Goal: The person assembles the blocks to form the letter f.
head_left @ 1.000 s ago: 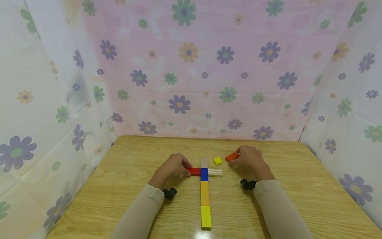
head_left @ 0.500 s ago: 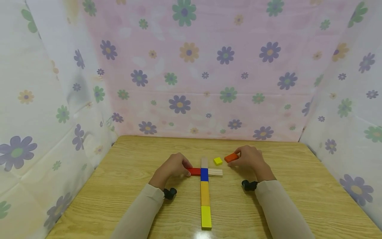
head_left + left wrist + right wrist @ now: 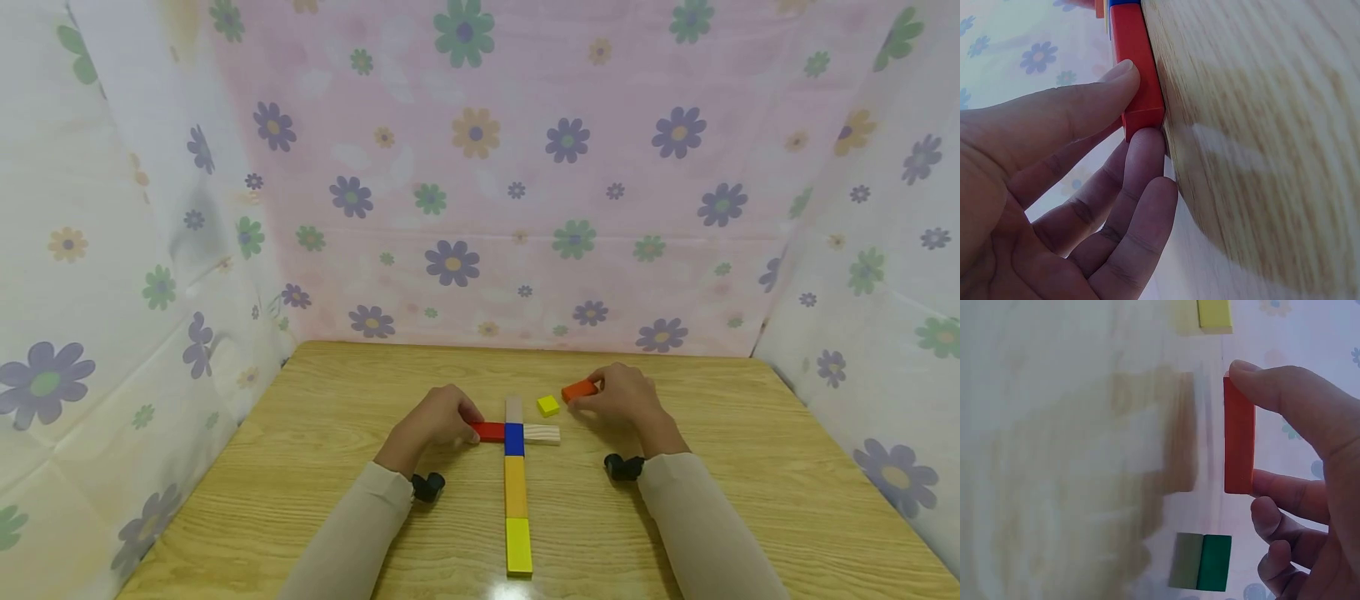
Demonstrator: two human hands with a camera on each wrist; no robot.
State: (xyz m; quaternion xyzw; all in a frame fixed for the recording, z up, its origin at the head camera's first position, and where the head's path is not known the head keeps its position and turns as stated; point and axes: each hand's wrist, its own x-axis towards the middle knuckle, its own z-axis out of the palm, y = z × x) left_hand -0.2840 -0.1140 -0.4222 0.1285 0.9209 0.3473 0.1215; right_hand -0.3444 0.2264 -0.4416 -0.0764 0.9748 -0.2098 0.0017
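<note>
Flat wooden blocks form a cross on the table. At its middle is a blue block (image 3: 513, 439), with a red block (image 3: 492, 432) to the left, a pale striped block (image 3: 542, 433) to the right and a beige block (image 3: 513, 409) beyond. An amber block (image 3: 515, 487) and a long yellow block (image 3: 518, 547) run toward me. My left hand (image 3: 431, 423) holds the red block by its outer end, thumb (image 3: 1119, 81) along its side. Between thumb and fingers, my right hand (image 3: 628, 402) pinches an orange-red block (image 3: 1239, 437), raised off the table.
A small yellow block (image 3: 548, 406) lies between the cross and the orange-red block. The right wrist view also shows a green block (image 3: 1215, 562) on the table, hidden in the head view. Floral cloth (image 3: 525, 208) walls in the wooden table (image 3: 360, 375) at the back and sides.
My right hand has shifted slightly left and away from me, bringing the orange-red block nearer the small yellow one. The left hand and the cross stay put.
</note>
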